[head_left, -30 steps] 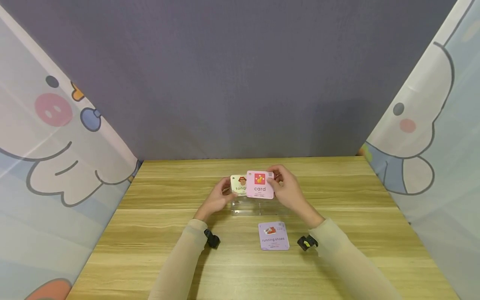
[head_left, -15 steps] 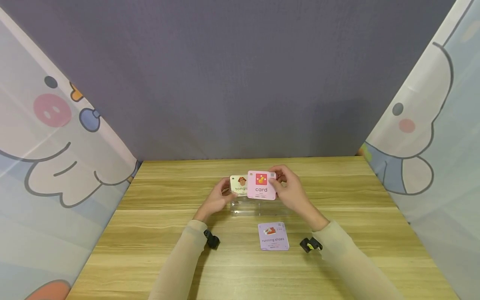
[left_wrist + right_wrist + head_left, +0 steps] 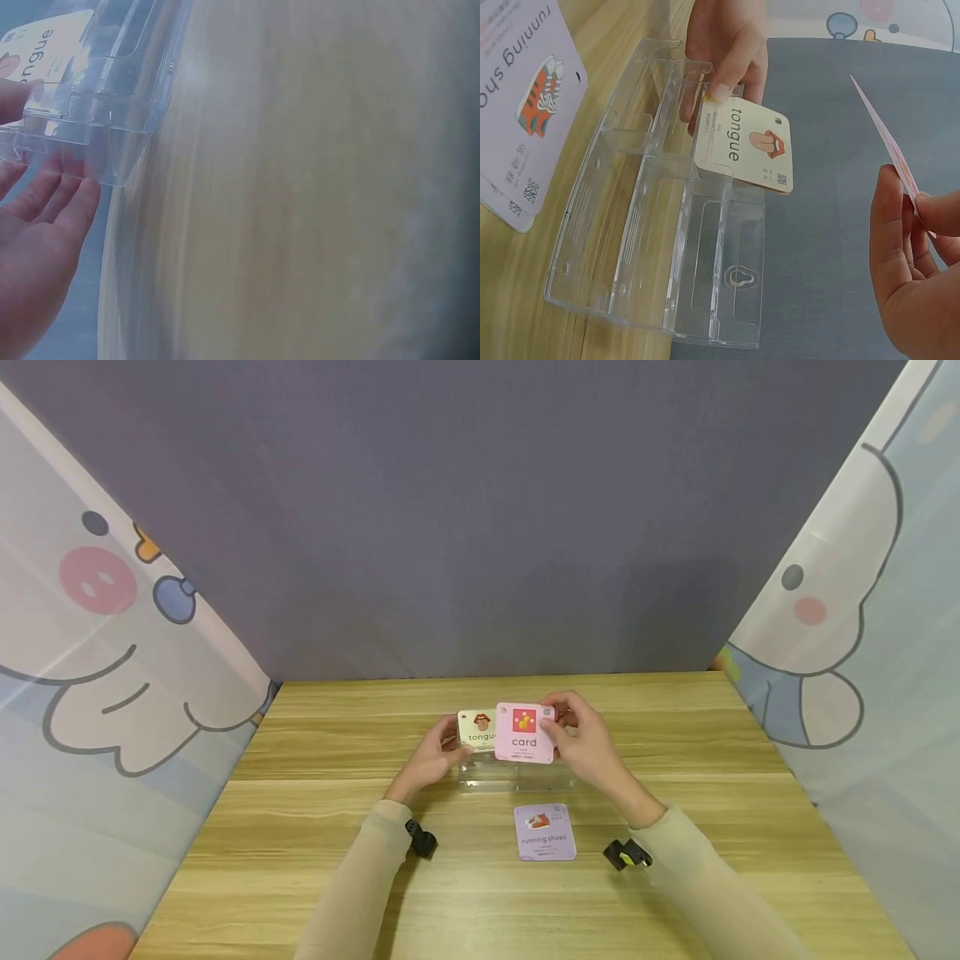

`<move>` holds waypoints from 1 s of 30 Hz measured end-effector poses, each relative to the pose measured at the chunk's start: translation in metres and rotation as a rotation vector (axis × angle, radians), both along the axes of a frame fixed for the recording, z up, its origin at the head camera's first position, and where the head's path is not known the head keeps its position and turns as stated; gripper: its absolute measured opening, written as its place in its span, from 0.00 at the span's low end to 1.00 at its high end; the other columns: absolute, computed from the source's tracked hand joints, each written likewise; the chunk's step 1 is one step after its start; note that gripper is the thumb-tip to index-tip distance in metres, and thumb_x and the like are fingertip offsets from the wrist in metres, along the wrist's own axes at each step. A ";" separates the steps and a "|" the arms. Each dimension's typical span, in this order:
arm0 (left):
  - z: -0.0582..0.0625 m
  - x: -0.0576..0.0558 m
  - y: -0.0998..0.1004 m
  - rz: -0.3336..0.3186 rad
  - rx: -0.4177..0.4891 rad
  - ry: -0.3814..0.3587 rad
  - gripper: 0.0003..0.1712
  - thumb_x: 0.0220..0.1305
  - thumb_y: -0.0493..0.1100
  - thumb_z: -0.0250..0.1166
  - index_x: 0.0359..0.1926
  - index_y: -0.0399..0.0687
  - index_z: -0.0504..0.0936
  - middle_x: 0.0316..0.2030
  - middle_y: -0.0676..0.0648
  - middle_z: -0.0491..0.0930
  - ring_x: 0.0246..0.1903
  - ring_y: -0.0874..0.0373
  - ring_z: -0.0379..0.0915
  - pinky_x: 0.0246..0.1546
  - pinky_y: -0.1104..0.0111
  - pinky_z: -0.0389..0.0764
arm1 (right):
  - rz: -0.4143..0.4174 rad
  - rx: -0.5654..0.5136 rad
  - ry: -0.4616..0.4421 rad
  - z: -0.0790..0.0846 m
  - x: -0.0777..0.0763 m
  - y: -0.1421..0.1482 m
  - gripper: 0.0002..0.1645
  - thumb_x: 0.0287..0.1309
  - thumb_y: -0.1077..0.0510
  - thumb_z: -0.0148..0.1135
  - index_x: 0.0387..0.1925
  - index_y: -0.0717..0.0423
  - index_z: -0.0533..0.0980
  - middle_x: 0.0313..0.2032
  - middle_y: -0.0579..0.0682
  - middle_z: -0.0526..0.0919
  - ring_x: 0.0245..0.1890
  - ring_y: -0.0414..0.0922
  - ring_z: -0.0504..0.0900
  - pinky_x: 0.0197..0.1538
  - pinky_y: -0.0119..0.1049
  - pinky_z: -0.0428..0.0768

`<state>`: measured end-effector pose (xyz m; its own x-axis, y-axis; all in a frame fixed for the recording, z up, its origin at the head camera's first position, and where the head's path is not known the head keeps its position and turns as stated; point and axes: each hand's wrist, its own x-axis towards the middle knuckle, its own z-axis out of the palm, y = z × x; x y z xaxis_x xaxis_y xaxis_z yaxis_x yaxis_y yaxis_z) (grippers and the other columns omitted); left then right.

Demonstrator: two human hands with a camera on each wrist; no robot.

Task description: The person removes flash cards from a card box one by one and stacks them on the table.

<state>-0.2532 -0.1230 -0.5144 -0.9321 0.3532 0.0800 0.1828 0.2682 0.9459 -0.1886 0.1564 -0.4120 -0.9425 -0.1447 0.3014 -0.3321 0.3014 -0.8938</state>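
Note:
My left hand [image 3: 431,760] grips the left end of a clear plastic card rack [image 3: 660,166], thumb in front and fingers behind. The rack has several stepped compartments. A cream "tongue" flashcard [image 3: 742,142] stands in its back left compartment, near the left thumb; other cards seem stacked behind it. In the right hand [image 3: 588,752], a pink "card" flashcard [image 3: 523,739] is pinched by its right edge between thumb and fingers. It is held up before the rack's right part, apart from the rack in the right wrist view, and hides part of the tongue card in the head view.
A lilac "running shoes" flashcard [image 3: 545,843] lies on the wooden table [image 3: 300,860], in front of the rack; in the right wrist view it looks like a stack. A grey panel [image 3: 480,527] rises behind the table, with cartoon-printed curtains [image 3: 97,693] at both sides.
The right hand has shifted slightly right and a little nearer with the pink card, uncovering more of the tongue card. The left hand stays at the rack.

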 end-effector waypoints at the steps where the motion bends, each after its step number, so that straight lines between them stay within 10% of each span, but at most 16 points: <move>1: -0.001 0.000 0.000 0.004 0.003 0.004 0.36 0.66 0.30 0.64 0.72 0.31 0.61 0.65 0.30 0.69 0.68 0.36 0.64 0.73 0.49 0.64 | 0.000 0.002 0.000 0.000 0.001 0.001 0.15 0.67 0.70 0.60 0.53 0.61 0.75 0.39 0.59 0.75 0.33 0.52 0.76 0.22 0.36 0.83; 13: -0.003 0.003 0.000 0.010 -0.012 0.095 0.34 0.65 0.33 0.66 0.69 0.32 0.65 0.61 0.33 0.73 0.63 0.38 0.69 0.69 0.51 0.71 | 0.010 -0.007 -0.003 0.000 0.009 0.005 0.14 0.68 0.68 0.61 0.54 0.60 0.75 0.40 0.59 0.76 0.32 0.51 0.77 0.22 0.35 0.83; 30: -0.001 0.002 -0.001 0.027 -0.010 0.016 0.35 0.64 0.31 0.67 0.71 0.37 0.66 0.62 0.36 0.73 0.65 0.41 0.68 0.71 0.53 0.68 | 0.020 -0.026 -0.017 0.000 0.019 0.006 0.14 0.67 0.68 0.62 0.53 0.61 0.76 0.40 0.58 0.76 0.33 0.51 0.78 0.22 0.35 0.83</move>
